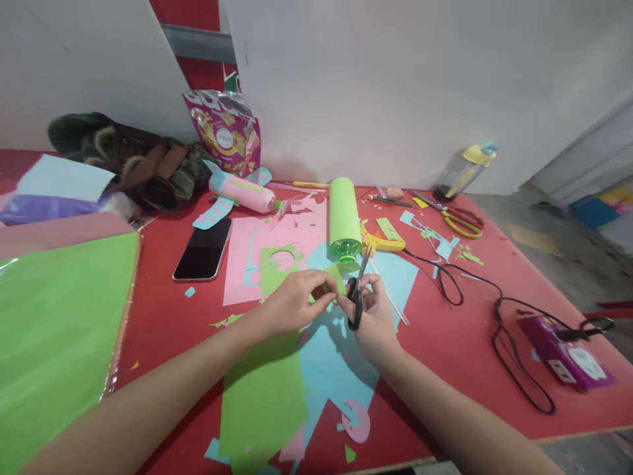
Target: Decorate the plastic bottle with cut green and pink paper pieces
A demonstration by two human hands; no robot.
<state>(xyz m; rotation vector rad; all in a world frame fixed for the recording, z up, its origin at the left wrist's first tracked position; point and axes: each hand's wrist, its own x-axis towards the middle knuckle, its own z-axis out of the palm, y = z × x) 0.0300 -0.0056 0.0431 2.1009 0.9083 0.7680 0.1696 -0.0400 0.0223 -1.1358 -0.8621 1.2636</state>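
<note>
My left hand (298, 298) pinches a small piece of green paper (337, 280) over the middle of the table. Black-handled scissors (354, 305) are in my right hand (378, 326), their blades pointing up and away. That hand's fingertips also come close to the green piece; whether they touch it I cannot tell. Just beyond my hands lies a bottle wrapped in green paper (345, 211), its clear green neck towards me. Beneath them are a light blue sheet (329, 359), a green sheet (264, 396) and a green piece with a round hole (267, 272).
A yellow glue gun (388, 245) lies right of the bottle, its cord running to a purple power box (568, 349). Left are a phone (204, 251) and a pink-wrapped bottle with blue fins (244, 192). Red-and-yellow-handled scissors (462, 223) and a tumbler (462, 173) stand back right.
</note>
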